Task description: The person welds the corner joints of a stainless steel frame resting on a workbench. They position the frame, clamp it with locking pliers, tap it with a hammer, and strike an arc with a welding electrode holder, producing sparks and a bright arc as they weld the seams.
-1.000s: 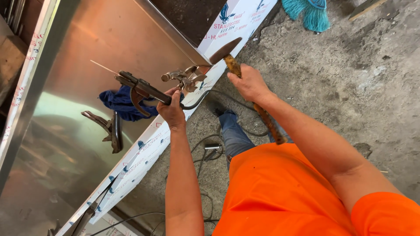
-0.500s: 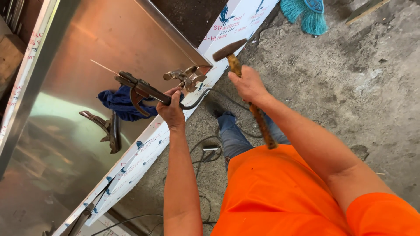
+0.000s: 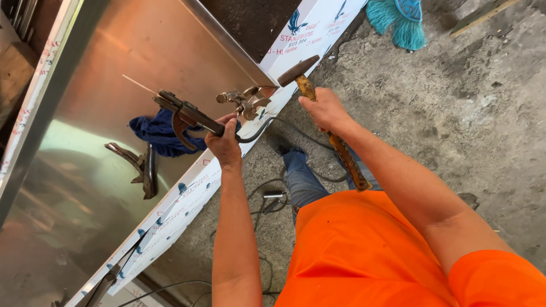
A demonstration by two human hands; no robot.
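While partly hidden by fingers, left hand [image 3: 224, 142] clamped on electrode holder [image 3: 187, 113], right hand [image 3: 325, 109] seemingly around hammer [image 3: 318, 108] handle

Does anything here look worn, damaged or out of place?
The hammer in the right hand looks heavily rusted along its handle. A blue rag lies crumpled on the shiny steel sheet, beside the electrode holder that the left hand grips. Nothing looks spilled or broken.

The person wears a bright orange short-sleeved shirt [image 3: 364, 256] and blue jeans [image 3: 301, 179] — both forearms bare, no gloves on either hand.
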